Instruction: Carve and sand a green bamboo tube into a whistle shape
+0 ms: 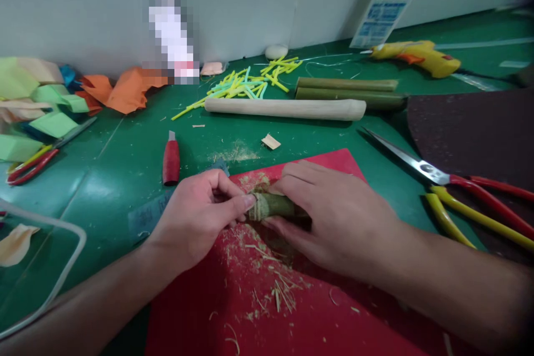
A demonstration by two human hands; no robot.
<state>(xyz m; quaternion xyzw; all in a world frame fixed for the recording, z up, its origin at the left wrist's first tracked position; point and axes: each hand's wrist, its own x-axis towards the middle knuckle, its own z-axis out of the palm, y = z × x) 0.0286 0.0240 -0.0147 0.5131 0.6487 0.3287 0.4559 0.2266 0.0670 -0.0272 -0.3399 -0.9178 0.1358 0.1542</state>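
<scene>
A short green bamboo piece (277, 206) lies level over a red mat, with a pale, roughened band near its left end. My right hand (334, 206) is closed around its right part and hides that end. At the left end, my left hand (204, 211) is closed, thumb and fingers pinching the bamboo's rim. Whether something small is also between those fingers I cannot tell. Shavings and dust (279, 292) lie on the red mat (250, 334) below. A red-handled short-bladed knife (171, 161) lies beyond my left hand.
A pale stripped bamboo stick (287, 109) and green bamboo lengths (350, 94) lie behind. Scissors (429, 169) and yellow-handled pliers or cutters (454, 217) are at right, a yellow glue gun (417, 57) behind. Orange paper (129, 89) and more scissors (37, 167) lie left.
</scene>
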